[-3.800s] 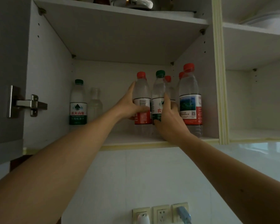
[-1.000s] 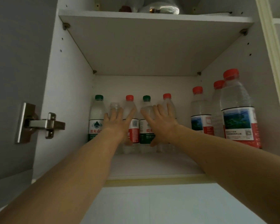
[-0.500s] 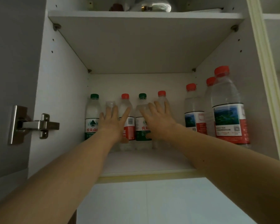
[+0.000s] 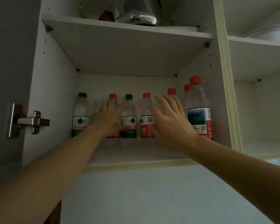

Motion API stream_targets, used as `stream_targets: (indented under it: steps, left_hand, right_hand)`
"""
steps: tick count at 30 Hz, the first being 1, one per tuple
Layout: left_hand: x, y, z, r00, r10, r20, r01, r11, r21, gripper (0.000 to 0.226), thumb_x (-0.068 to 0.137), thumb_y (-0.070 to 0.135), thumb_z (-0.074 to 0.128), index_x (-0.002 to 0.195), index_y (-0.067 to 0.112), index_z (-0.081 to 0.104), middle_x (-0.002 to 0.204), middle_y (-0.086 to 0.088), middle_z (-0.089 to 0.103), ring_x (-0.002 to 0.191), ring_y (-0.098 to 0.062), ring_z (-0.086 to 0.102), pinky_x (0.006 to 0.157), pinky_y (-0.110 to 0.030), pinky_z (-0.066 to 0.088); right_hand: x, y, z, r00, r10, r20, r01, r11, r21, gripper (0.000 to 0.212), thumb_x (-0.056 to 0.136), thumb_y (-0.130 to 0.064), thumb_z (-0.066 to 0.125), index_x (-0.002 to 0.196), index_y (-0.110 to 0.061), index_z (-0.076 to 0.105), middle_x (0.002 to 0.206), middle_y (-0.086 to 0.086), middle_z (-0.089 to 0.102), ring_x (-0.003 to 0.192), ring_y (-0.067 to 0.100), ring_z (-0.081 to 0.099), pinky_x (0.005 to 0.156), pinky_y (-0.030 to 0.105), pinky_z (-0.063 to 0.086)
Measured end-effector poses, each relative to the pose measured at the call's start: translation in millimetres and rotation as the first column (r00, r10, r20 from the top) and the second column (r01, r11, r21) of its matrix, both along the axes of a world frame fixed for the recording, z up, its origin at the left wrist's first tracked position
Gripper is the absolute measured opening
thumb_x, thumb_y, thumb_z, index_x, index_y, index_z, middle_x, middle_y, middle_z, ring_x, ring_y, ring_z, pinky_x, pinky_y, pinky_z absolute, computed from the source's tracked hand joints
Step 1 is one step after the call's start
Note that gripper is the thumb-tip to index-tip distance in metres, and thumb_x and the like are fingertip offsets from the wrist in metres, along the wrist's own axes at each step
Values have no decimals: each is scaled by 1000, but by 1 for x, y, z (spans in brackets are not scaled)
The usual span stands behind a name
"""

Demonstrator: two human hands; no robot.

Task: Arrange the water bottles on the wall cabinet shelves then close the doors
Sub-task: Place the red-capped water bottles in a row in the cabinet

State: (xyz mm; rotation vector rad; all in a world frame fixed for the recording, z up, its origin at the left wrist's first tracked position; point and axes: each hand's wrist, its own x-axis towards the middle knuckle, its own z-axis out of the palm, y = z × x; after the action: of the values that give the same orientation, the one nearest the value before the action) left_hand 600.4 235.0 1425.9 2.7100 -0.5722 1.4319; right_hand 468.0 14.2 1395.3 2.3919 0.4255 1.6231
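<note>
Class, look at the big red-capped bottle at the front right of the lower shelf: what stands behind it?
Behind the big red-capped bottle only another red cap pokes out, so one more bottle stands there. Its body and label are covered.

The right hand (image 4: 171,122) came off the back row of bottles (image 4: 129,117) and drifted toward 3 o'clock, fingers spread and blurred, uncovering the red-capped bottle (image 4: 146,117) it had pressed. The left hand (image 4: 110,120) slid slightly toward 3 o'clock, now over the other red-capped bottle.
</note>
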Motion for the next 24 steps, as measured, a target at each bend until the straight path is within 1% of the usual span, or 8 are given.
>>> stream_targets:
  steps: [5,7,9,13,16,18,21,24]
  left_hand:
    - [-15,-21,4,982,-180,58,181,983,-16,109,80,59,76,160,31,8,163,-8,6,147,-35,13,116,-60,29]
    - [-18,-32,10,976,-211,56,211,977,8,108,79,58,77,159,32,9,162,-7,7,146,-36,15,117,-57,29]
    - [-20,-45,18,973,-229,12,229,973,17,108,77,61,76,156,41,5,162,-2,2,147,-35,12,115,-58,29]
    - [-18,-73,27,979,-198,-54,203,974,100,99,78,62,75,155,42,16,161,7,-6,149,-32,7,114,-57,33]
    - [-12,-85,30,988,-121,-93,139,967,214,92,81,67,68,156,40,21,162,7,-10,149,-31,8,107,-58,44]
    - [-9,-93,30,997,-55,-59,70,953,296,90,82,69,64,156,40,23,164,2,-9,149,-31,7,103,-58,46]
    - [-3,-105,28,1000,-9,3,7,929,370,84,87,64,64,156,35,27,167,-6,-3,152,-32,3,110,-56,36]
    - [4,-114,29,999,-3,-31,15,926,378,84,87,64,62,155,27,31,167,-10,-3,153,-35,-1,118,-58,26]
  right_hand:
    - [-30,-44,-25,989,-39,141,19,990,140,75,84,-22,73,150,-18,38,159,22,24,148,45,13,117,61,10]
    - [-33,-55,-36,991,-76,110,56,984,169,85,81,-28,77,153,-19,33,161,22,18,148,45,8,117,64,12]
    - [-33,-61,-41,997,-46,56,30,965,261,87,86,-36,73,157,-21,25,164,18,8,150,44,6,117,66,24]
    - [-27,-66,-51,988,113,109,-149,888,435,77,93,-29,67,157,-25,24,165,7,4,151,37,11,111,58,39]
    - [-23,-69,-58,973,163,162,-225,810,541,79,92,-31,68,155,-32,20,163,-1,4,149,30,16,107,49,41]
    - [-22,-71,-59,970,169,173,-237,804,545,80,91,-31,68,155,-32,20,162,-2,5,148,29,18,107,47,41]
    - [-20,-74,-58,964,186,189,-260,804,535,82,89,-26,70,154,-31,21,161,-3,7,148,28,20,106,45,43]
    - [-18,-76,-60,962,186,199,-267,797,543,83,88,-26,72,153,-33,21,161,-4,8,146,26,24,103,43,45]
